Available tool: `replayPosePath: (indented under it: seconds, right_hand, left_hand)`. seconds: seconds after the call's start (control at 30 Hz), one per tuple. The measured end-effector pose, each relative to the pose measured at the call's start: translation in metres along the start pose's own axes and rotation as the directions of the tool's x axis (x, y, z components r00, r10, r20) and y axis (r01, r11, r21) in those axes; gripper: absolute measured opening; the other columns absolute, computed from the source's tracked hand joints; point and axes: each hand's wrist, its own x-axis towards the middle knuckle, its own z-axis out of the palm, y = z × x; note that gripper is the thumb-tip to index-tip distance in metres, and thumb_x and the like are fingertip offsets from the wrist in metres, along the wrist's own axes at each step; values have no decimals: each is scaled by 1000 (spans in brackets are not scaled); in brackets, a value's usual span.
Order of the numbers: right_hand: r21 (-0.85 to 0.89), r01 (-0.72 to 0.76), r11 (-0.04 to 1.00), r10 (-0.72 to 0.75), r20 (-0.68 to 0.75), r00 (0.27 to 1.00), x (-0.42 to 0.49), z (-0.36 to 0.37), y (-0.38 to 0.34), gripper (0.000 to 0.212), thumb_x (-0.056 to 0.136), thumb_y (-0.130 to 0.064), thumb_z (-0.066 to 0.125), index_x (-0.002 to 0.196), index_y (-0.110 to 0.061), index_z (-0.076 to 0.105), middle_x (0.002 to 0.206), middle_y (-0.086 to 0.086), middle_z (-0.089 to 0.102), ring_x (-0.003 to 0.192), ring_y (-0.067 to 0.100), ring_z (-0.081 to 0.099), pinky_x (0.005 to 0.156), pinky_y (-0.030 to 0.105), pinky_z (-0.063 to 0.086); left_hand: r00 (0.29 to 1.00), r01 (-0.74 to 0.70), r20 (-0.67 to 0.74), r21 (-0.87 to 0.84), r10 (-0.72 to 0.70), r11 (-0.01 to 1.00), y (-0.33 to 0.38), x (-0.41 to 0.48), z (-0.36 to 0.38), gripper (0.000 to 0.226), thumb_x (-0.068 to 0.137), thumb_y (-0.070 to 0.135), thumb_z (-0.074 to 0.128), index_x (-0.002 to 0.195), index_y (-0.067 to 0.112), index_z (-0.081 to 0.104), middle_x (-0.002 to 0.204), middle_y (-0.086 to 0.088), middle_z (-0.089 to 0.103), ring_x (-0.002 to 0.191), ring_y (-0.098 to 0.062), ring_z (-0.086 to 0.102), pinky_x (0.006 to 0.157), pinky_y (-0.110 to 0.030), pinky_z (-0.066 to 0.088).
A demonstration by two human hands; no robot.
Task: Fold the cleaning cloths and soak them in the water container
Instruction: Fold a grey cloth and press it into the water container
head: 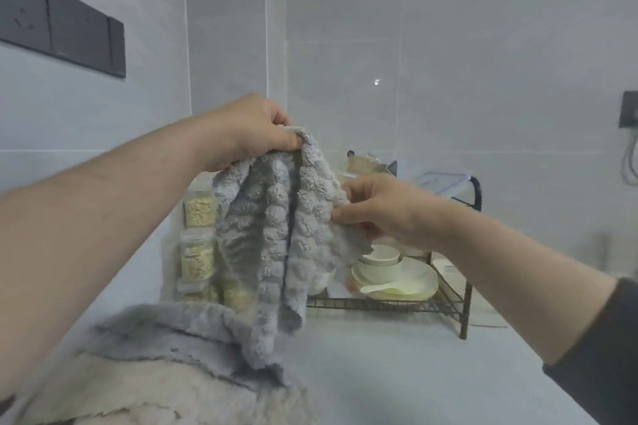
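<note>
A fluffy grey cleaning cloth (272, 238) hangs in the air above the counter. My left hand (252, 131) pinches its top corner. Lower and to the right, my right hand (376, 207) pinches the cloth's right edge. The cloth droops in folds between the two hands. More cloths lie in a heap at the near left: a grey one (165, 331) on top of a beige one (155, 393). No water container shows in the head view.
A dark wire rack (448, 304) with pale plates and bowls (397, 276) stands behind the cloth. Clear jars of pale food (198, 252) are stacked by the left wall. White countertop (397, 373) spreads in front. Dark wall sockets (69, 28) sit upper left.
</note>
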Motion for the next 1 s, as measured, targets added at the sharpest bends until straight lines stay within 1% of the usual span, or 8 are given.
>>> replayPosePath:
  seconds: [0.1, 0.2, 0.43, 0.53, 0.63, 0.8, 0.9, 1.0]
  right_hand:
    - [-100, -19, 995, 2, -169, 986, -14, -37, -5, 5, 84, -7, 66, 84, -9, 62, 79, 12, 61, 73, 23, 59, 69, 37, 49]
    - [-163, -22, 986, -30, -310, 950, -32, -75, -13, 12, 83, -8, 68, 73, -11, 63, 67, 5, 61, 63, 17, 57, 59, 29, 48]
    - [-203, -30, 979, -80, -510, 857, -70, -135, -1, 14, 81, -4, 70, 70, -10, 64, 46, -7, 56, 40, 7, 50, 45, 21, 39]
    - [-212, -72, 975, -57, -547, 835, -81, -148, 14, 12, 79, -5, 73, 71, -10, 65, 53, -2, 57, 46, 10, 49, 45, 19, 37]
    - [-178, -91, 980, -23, -550, 835, -87, -164, 27, 11, 78, -1, 72, 73, -10, 67, 64, 7, 57, 62, 19, 49, 57, 30, 37]
    - [-174, -139, 975, -7, -647, 763, -80, -178, 50, 7, 78, -3, 72, 74, -7, 68, 64, 7, 59, 63, 20, 51, 58, 30, 42]
    - [-251, -152, 956, -80, -720, 690, -81, -177, 59, 4, 80, -11, 73, 76, -9, 71, 63, 4, 61, 44, 5, 44, 42, 16, 35]
    - [-314, -168, 934, -95, -674, 733, -98, -174, 66, 4, 79, -15, 75, 78, -12, 73, 69, 4, 68, 46, -1, 50, 45, 11, 39]
  left_hand:
    - [998, -65, 29, 161, 61, 985, 10, 1, 2, 16, 81, 31, 73, 76, 16, 68, 68, -1, 64, 60, -15, 55, 55, -24, 40]
    - [994, -76, 98, 250, 53, 965, 16, 5, 7, 17, 74, 31, 79, 76, 17, 69, 70, 0, 68, 62, -15, 60, 56, -25, 44]
    - [985, 35, 171, -178, -5, 983, 3, 21, 44, 17, 67, 9, 83, 75, 6, 68, 70, -5, 68, 65, -17, 63, 60, -27, 49]
    - [971, 133, 238, -474, -19, 870, 7, 21, 68, 10, 75, -3, 71, 83, -1, 65, 66, -7, 68, 52, -8, 64, 47, -16, 50]
    - [959, 222, 276, -602, -61, 767, 4, 29, 85, 8, 83, -4, 63, 81, 3, 59, 51, 1, 63, 39, -3, 56, 37, -13, 42]
    - [967, 246, 194, -558, -164, 792, -4, 46, 118, 19, 76, -2, 71, 81, 12, 60, 57, -2, 67, 45, -9, 61, 42, -22, 49]
    - [982, 186, 108, -514, -152, 838, -10, 47, 130, 20, 71, -3, 76, 80, 10, 63, 68, -11, 71, 61, -20, 66, 69, -40, 59]
    - [993, 116, 54, -428, -103, 896, -20, 33, 130, 23, 61, 2, 84, 72, 15, 69, 81, -27, 67, 71, -32, 65, 77, -53, 56]
